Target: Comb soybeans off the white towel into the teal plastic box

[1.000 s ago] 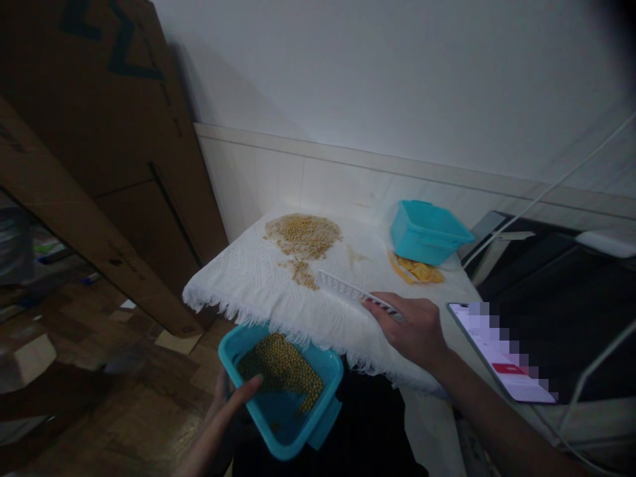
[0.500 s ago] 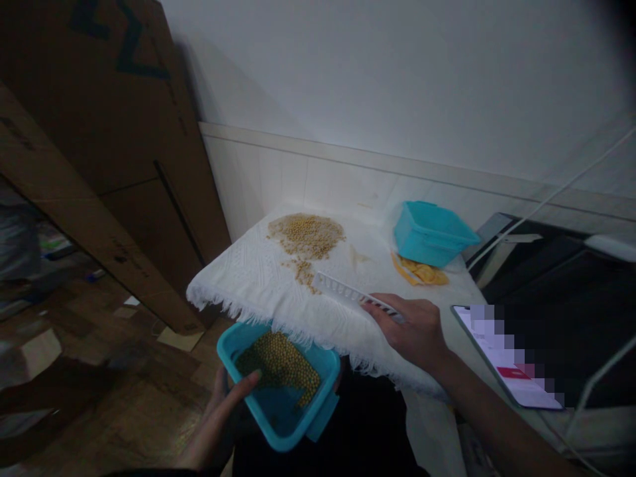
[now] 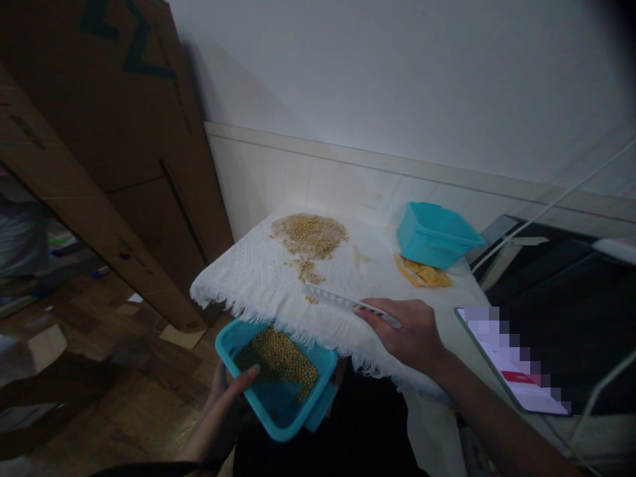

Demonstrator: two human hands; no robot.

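My left hand (image 3: 231,391) grips the left side of a blue plastic basin (image 3: 278,432), thumb over the rim. The basin is tilted under the table's fringed edge and partly filled with yellow soybeans (image 3: 281,354). My right hand (image 3: 405,331) is closed around a white plastic strip with a row of holes (image 3: 330,296), its far end low over the white cloth (image 3: 248,275). A few soybeans (image 3: 311,300) lie just below that end. Farther back, a spread pile of soybeans (image 3: 311,232) rests on the cloth, with a small trail of them towards me.
A second blue basin (image 3: 437,235) stands at the back right, beside a yellow cloth (image 3: 424,271). A phone or tablet with a lit screen (image 3: 511,364) lies at the right, near white cables. Large cardboard boxes (image 3: 124,132) stand at the left.
The strip has moved slightly left and towards me, and a few soybeans now lie nearer the cloth's front edge. My left hand still holds the basin in nearly the same place.
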